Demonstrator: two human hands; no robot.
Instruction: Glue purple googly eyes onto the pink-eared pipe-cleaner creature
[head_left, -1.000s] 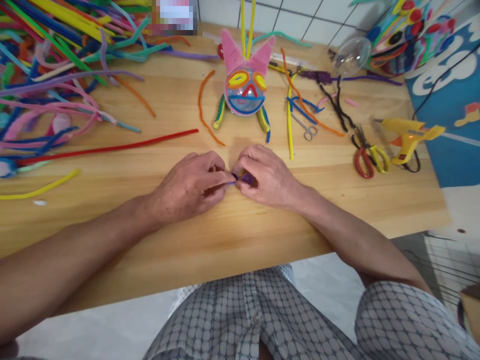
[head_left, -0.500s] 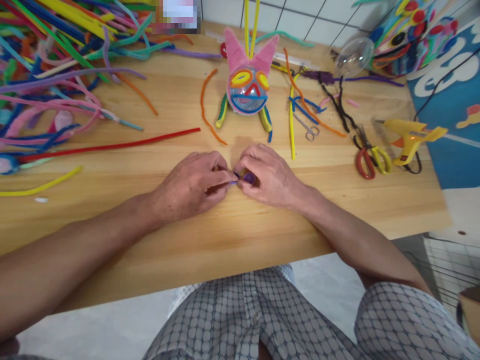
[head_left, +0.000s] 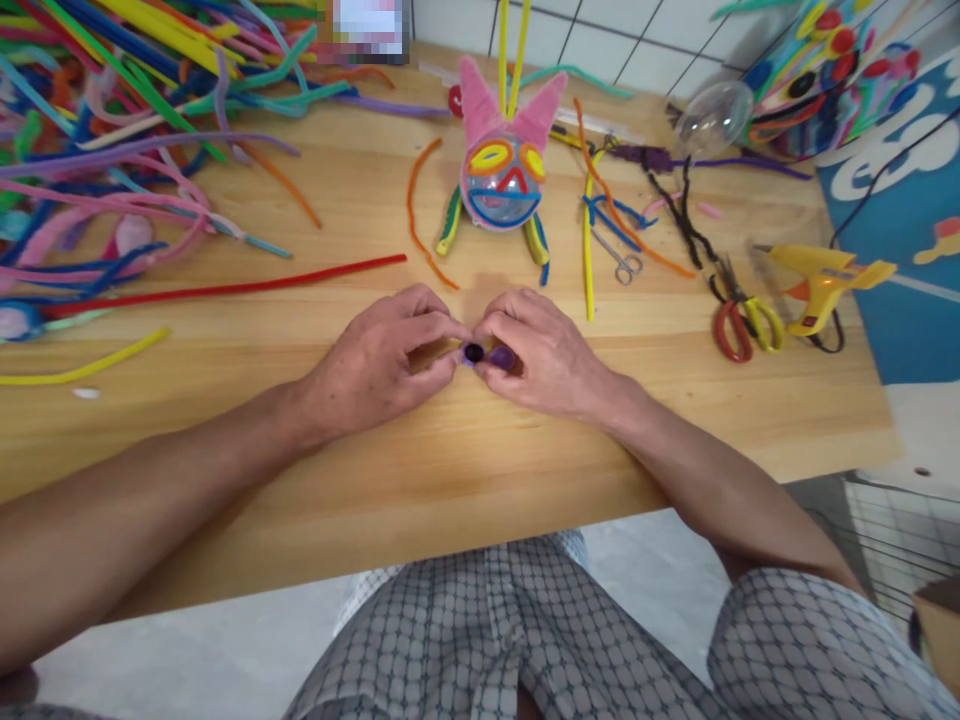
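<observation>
Close together above the wooden table, both my hands are closed in pinches. My left hand (head_left: 382, 360) has thumb and forefinger against a small black-centred purple piece (head_left: 473, 353), apparently coiled pipe cleaner. The fingertips of my right hand (head_left: 547, 350) grip the same piece from the other side. A second small round purple piece (head_left: 502, 357) shows between the thumb and curled fingers of my right hand. Just beyond my hands stands a clear ball figure (head_left: 504, 190) with pink ears, yellow-and-orange eyes, a red nose and a blue mouth.
Many loose pipe cleaners (head_left: 135, 150) pile up at the left, with a red one (head_left: 232, 285) closer in. To the right lie small scissors (head_left: 626, 262), red-and-yellow-handled scissors (head_left: 742, 320) and a yellow glue gun (head_left: 821, 285). A clear ball (head_left: 715, 118) sits behind.
The black centre of the purple piece has come into fuller view between my fingertips. My left thumb and forefinger have parted a little. The whole scene sits slightly further right.
</observation>
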